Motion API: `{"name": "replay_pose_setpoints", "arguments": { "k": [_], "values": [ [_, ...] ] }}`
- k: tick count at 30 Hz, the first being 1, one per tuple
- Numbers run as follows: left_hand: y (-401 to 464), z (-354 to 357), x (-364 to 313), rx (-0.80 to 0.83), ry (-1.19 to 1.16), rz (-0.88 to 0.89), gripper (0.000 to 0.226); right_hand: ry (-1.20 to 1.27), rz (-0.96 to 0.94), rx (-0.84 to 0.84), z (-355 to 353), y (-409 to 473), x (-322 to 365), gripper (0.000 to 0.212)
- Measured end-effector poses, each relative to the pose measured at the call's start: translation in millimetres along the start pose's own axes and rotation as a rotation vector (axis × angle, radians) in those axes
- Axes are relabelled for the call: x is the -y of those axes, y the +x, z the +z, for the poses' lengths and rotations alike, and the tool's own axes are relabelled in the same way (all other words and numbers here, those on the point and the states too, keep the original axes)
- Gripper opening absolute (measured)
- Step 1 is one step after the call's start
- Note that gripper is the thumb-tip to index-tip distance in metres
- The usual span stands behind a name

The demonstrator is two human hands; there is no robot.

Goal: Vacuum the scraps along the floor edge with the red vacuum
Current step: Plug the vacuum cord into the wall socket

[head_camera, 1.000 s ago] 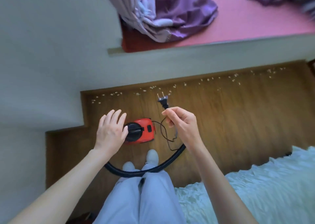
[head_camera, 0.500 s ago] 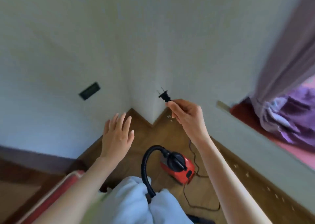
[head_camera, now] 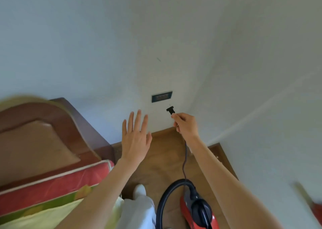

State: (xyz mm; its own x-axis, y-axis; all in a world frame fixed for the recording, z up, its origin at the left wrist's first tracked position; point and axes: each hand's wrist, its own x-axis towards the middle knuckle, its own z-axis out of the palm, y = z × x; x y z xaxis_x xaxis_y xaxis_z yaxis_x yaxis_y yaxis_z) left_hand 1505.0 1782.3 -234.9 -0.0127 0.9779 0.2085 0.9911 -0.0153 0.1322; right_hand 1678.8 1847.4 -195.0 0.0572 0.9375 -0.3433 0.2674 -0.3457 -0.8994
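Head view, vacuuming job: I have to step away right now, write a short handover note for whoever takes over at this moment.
Right hand pinches the power cord just behind the plug, holding the plug in the air just below the wall outlet, not yet in it.
Left hand is open, fingers spread, holding nothing, raised toward the wall.
Red vacuum sits on the wood floor by the person's feet, black hose looping from it; the cord runs up to the right hand.
Done: plug brought to the outlet.
Left: plug in, switch on, vacuum the scraps along the floor edge; almost none are in view here.
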Motion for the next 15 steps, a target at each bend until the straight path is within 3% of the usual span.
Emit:
{"name": "replay_pose_setpoints", "arguments": {
  "k": [8,15],
  "values": [
    [98,95,43,-0.107,0.073,0.021,0.077,-0.016,0.106,-0.070,59,126,-42,0.020],
    [136,150,55,-0.222,0.108,0.093,0.084,0.040,0.200,-0.015,74,181,-88,0.024]
  ]
}}
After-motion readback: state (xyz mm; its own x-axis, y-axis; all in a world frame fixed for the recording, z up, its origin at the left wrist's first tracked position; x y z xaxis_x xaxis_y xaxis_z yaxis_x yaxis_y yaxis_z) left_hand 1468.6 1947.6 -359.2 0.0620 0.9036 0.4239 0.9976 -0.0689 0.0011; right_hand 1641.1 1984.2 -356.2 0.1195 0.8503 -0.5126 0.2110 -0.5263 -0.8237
